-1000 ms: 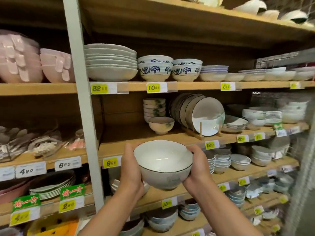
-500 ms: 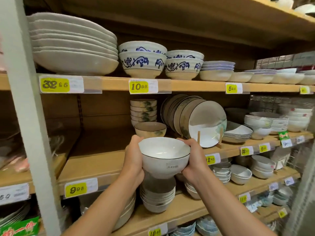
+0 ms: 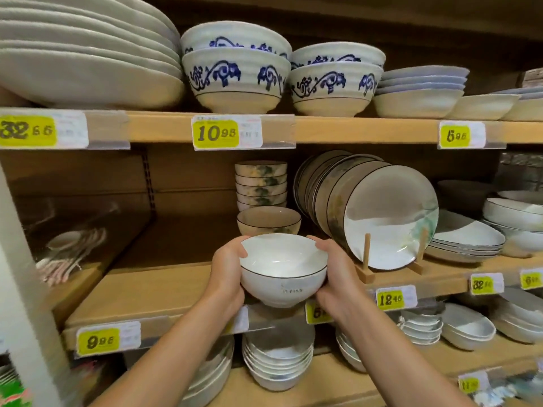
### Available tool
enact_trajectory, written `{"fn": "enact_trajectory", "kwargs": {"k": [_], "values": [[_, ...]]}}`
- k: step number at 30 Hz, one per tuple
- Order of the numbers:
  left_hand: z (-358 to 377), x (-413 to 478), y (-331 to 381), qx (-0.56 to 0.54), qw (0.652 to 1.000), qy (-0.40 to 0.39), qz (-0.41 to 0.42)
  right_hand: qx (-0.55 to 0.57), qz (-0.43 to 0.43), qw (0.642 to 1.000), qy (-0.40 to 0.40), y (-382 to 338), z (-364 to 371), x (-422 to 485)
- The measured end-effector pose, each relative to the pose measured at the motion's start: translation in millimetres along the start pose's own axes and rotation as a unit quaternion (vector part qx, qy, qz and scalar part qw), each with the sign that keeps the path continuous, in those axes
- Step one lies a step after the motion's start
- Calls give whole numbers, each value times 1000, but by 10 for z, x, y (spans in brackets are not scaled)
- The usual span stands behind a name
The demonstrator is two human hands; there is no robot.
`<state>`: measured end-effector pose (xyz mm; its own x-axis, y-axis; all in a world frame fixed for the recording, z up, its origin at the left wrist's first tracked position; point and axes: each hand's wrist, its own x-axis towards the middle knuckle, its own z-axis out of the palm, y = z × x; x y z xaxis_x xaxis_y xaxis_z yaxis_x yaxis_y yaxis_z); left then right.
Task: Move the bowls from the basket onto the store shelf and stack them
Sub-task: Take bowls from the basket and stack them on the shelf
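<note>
Both left grip (image 3: 227, 274) and right grip (image 3: 335, 276) clasp the white bowl (image 3: 283, 259) by its sides, before the brown bowl (image 3: 269, 220); probably slick, fragile.

Wooden store shelves (image 3: 164, 289) with a brown back panel (image 3: 191, 177) fill the frame, with a pale upright post (image 3: 26, 289) at lower left, yellow price tags (image 3: 216, 133) along their front edges, white plates (image 3: 88, 69) stacked upper left and dark-rimmed plates (image 3: 390, 218) standing in a wooden rack (image 3: 365, 259) at centre right.
</note>
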<state>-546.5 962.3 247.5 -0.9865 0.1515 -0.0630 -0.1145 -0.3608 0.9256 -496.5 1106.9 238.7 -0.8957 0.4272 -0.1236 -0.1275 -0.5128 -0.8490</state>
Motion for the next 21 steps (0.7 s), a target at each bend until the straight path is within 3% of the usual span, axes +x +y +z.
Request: {"fn": "enact_trajectory", "kwargs": {"k": [11, 21], "values": [[63, 204, -78, -21, 999, 9, 22, -60, 30, 991, -116, -144, -211, 482], [-23, 348, -90, -43, 998, -39, -10, -65, 82, 971, -214, -105, -236, 618]]}}
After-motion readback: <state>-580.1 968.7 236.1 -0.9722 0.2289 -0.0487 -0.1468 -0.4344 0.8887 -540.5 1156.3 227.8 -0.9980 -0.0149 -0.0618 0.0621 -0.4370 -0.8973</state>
